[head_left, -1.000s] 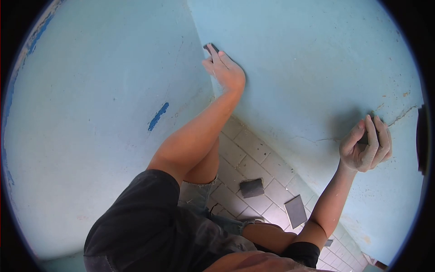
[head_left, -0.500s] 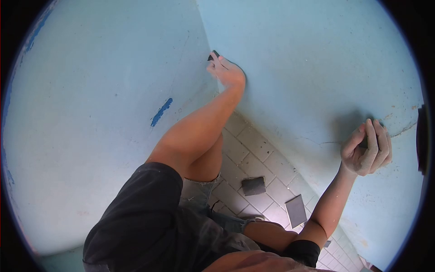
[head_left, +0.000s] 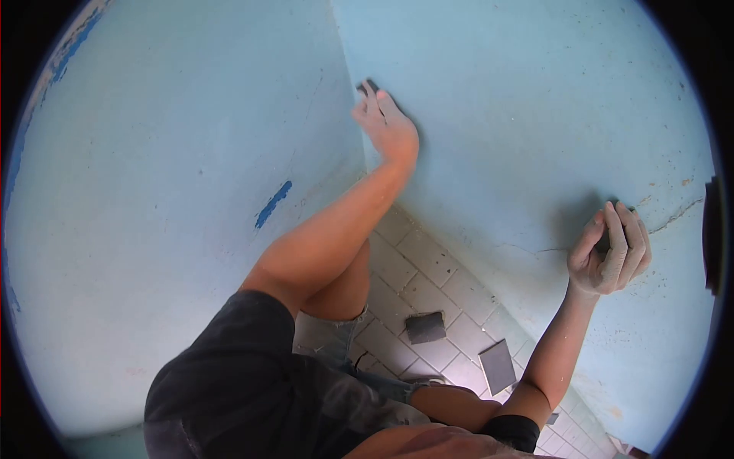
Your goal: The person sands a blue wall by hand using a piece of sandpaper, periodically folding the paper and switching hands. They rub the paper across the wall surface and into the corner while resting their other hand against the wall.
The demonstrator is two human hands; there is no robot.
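My left hand (head_left: pixel 388 128) reaches up to the corner where two pale blue walls meet. Its fingers press a small dark piece of sandpaper (head_left: pixel 368 87) against the right wall (head_left: pixel 505 84); most of the piece is hidden under the hand. Over on the right, my right hand (head_left: pixel 610 249) is against the same wall beside a thin crack (head_left: pixel 676 219). Its dusty fingers are curled towards the thumb, and the gap between them is dark. Whatever they may hold is hidden.
A bare dark blue patch (head_left: pixel 273 204) marks the left wall (head_left: pixel 168 153). Below, on the tiled floor (head_left: pixel 428 283), lie a dark rectangular sheet (head_left: pixel 425 327) and a grey rectangular slab with a pale edge (head_left: pixel 498 367). My bent legs take up the space between the walls.
My left hand has shifted slightly up and to the right with the dark sandpaper. My right hand has moved slightly left, with its fingers still curled.
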